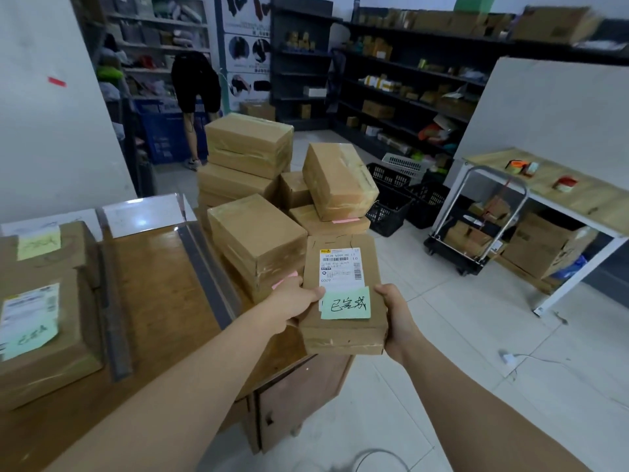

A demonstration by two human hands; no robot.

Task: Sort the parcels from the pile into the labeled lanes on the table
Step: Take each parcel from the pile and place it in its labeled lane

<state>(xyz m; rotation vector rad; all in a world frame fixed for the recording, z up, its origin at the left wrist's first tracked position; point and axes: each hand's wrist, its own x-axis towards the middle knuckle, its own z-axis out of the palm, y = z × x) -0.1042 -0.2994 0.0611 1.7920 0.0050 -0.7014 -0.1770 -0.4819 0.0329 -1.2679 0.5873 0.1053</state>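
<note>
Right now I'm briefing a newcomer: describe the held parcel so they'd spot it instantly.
By the wooden table's right end, the left hand and right hand hold a flat parcel. Unlike the pile beside it, its top shows a white label and green note.

Parcel (343,294) between 2 gripping hands

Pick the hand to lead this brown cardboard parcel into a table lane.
Left, likely. The left hand grips the brown cardboard parcel with the green note on its table side; the wooden table lies leftward. The right hand holds the far edge.
</note>
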